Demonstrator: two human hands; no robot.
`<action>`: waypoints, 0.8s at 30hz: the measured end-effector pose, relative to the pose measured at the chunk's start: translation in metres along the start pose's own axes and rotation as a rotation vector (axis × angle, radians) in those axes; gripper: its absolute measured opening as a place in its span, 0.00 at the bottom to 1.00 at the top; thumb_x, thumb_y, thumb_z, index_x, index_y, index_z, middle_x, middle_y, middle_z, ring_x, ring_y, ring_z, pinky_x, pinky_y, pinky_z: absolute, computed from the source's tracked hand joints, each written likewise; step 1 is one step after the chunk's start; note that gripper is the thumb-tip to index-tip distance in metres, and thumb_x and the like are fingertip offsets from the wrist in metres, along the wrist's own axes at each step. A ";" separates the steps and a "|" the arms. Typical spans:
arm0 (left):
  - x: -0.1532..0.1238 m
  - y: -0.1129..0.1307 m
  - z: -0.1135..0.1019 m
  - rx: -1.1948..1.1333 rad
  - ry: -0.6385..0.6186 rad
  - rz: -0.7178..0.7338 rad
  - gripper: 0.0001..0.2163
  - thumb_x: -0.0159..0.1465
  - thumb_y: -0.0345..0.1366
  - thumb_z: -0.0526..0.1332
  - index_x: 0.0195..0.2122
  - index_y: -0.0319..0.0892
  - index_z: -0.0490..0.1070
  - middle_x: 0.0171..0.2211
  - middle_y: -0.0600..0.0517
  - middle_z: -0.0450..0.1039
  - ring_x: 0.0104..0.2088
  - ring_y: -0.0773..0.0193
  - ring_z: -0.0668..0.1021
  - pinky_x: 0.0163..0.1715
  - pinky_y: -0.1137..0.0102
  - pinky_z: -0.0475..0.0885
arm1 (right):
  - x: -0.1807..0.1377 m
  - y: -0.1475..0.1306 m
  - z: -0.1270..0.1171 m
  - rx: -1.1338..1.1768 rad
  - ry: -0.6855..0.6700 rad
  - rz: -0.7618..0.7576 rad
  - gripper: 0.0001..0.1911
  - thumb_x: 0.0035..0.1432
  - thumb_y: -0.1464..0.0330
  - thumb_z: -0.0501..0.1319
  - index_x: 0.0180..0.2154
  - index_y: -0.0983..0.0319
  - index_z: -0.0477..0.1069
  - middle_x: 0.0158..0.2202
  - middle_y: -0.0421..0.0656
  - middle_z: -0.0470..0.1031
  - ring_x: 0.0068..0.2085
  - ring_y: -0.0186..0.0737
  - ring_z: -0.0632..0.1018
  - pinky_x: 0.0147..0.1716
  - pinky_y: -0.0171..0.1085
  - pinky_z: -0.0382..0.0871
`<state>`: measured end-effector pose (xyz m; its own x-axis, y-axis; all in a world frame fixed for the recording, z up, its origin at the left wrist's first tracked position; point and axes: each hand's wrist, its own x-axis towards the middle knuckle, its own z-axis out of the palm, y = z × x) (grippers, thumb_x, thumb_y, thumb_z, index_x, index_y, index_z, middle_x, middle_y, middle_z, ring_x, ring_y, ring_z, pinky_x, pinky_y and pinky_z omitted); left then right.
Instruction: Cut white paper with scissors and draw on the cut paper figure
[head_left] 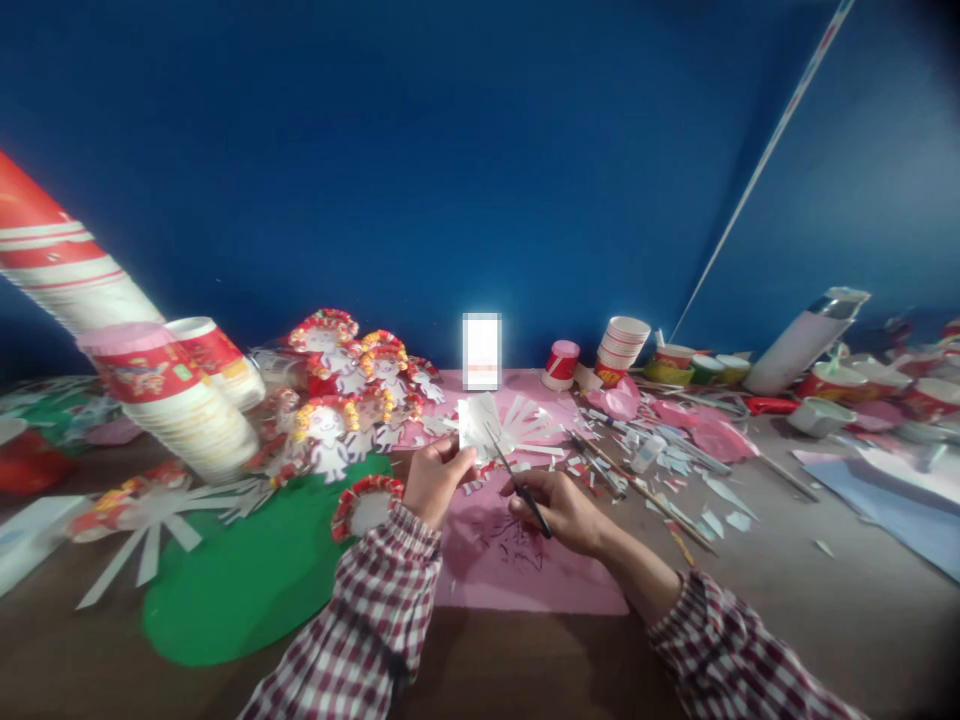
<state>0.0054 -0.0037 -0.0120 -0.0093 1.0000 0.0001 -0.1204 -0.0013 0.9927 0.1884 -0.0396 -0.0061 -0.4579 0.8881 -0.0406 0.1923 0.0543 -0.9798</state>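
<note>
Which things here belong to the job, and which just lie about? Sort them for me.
In use, it seems:
white paper, held by the left hand
scissors, in the right hand
pink sheet, beneath them

Apparently just lying about:
green sheet
stacked paper cups
paper scraps

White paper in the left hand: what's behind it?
Past the right edge of the white paper, white strips fan out and the pink sheet shows; what lies directly behind it is covered.
</note>
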 end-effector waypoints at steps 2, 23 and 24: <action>0.000 0.000 0.000 -0.004 0.007 -0.010 0.07 0.49 0.40 0.63 0.21 0.42 0.71 0.19 0.53 0.70 0.22 0.68 0.71 0.21 0.76 0.65 | 0.000 0.000 0.000 -0.006 0.000 0.007 0.19 0.52 0.56 0.60 0.35 0.66 0.68 0.18 0.35 0.61 0.20 0.28 0.63 0.18 0.28 0.56; -0.005 0.011 0.002 -0.025 -0.084 -0.064 0.12 0.48 0.39 0.65 0.32 0.37 0.74 0.27 0.49 0.74 0.28 0.64 0.74 0.24 0.73 0.72 | 0.000 0.004 0.001 -0.019 -0.055 0.004 0.20 0.51 0.58 0.62 0.40 0.67 0.67 0.21 0.37 0.64 0.21 0.29 0.64 0.19 0.28 0.57; -0.005 0.011 0.002 -0.024 -0.086 -0.065 0.12 0.48 0.39 0.65 0.31 0.36 0.74 0.27 0.49 0.74 0.28 0.64 0.74 0.24 0.73 0.72 | 0.000 0.004 0.001 -0.009 -0.060 -0.001 0.20 0.51 0.58 0.62 0.40 0.67 0.67 0.21 0.37 0.64 0.22 0.29 0.64 0.20 0.28 0.57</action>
<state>0.0066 -0.0084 -0.0012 0.0844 0.9950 -0.0533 -0.1415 0.0649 0.9878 0.1882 -0.0403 -0.0100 -0.5089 0.8593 -0.0515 0.1993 0.0594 -0.9781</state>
